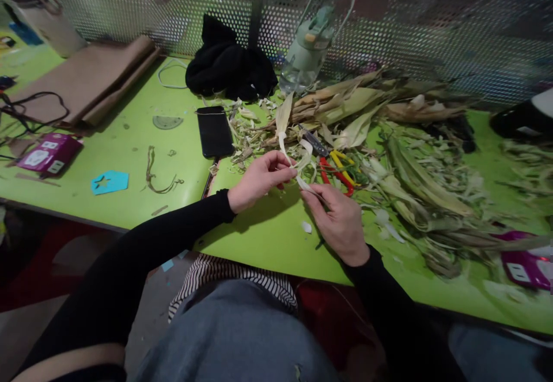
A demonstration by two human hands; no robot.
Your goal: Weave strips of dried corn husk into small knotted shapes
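Observation:
Between my two hands is a pale strip of corn husk (306, 155), curled into a loop, with a wider end rising above my left fingers. My left hand (265, 177) pinches it between thumb and fingers. The lower end is gripped by my right hand (336, 215), thumb against the fingers. Just beyond my hands lie pliers (318, 144) with red and yellow handles, among husk scraps. A pile of dried corn husks (345, 105) spreads behind them, and greener husks (410, 180) lie to the right.
A black phone (215, 131) lies left of the scraps. Behind stand a green water bottle (307, 48) and a bunched black cloth (228, 68). Brown paper (95, 76), a protractor (167, 122), a blue cut-out (109, 182) and a magenta box (49, 154) are on the left.

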